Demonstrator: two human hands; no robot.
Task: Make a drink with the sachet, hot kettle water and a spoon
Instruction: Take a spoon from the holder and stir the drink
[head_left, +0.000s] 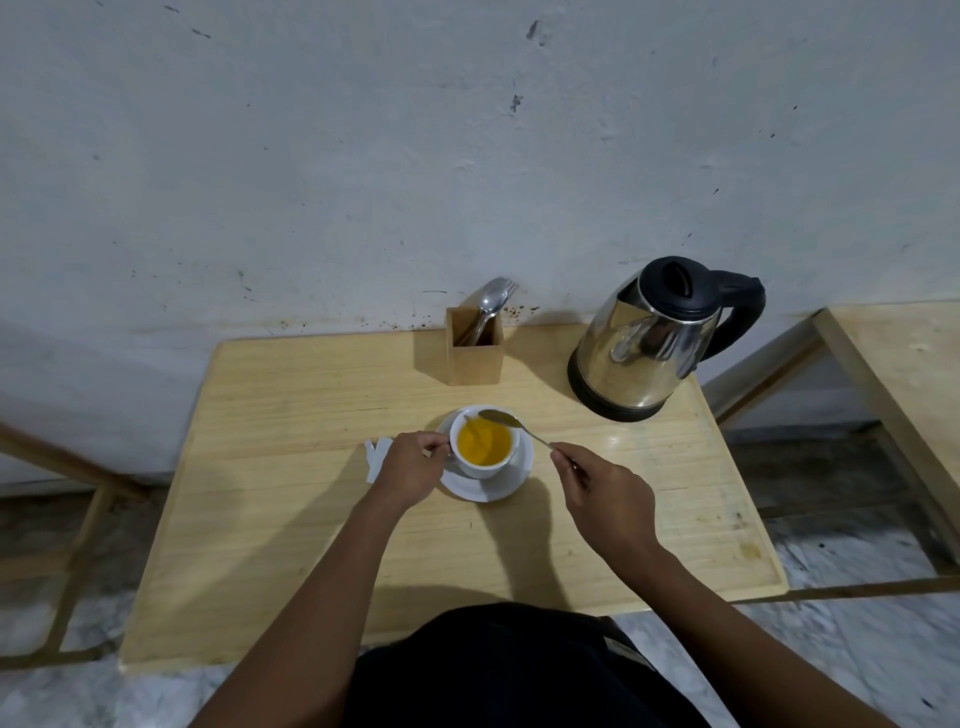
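**Item record: cup of yellow drink, spoon, sachet, kettle, handling notes**

Head view.
- Cup (484, 446): white, small, sitting on a white saucer (511, 480) near the middle of the wooden bench (291, 519); it is holding opaque yellow liquid close to the rim. Likely ceramic: rigid, breakable, and hot if the water was. Best taken by its handle, kept level to avoid a spill.
- Left hand (410, 470): steadying the cup at its left side, fingers curled together and pinching what seems to be the handle, which is hidden.
- Spoon (511, 423): thin metal, light, stiff, probably wet and slick at the bowl. The bowl is hovering over the cup's far-right rim, clear of the liquid.
- Right hand (602, 493): fingers pressed together, pinching the spoon's handle end, the sensible place for control.
- Sachet (375, 457): white, flimsy paper, apparently torn, lying on the bench just left of the left hand.
- Kettle (660, 338): steel with a black lid and handle, standing well apart at back right; probably heavy, with a hot body, so to be lifted by the handle only.
- Wooden holder (475, 345): carrying spare cutlery, behind the cup.
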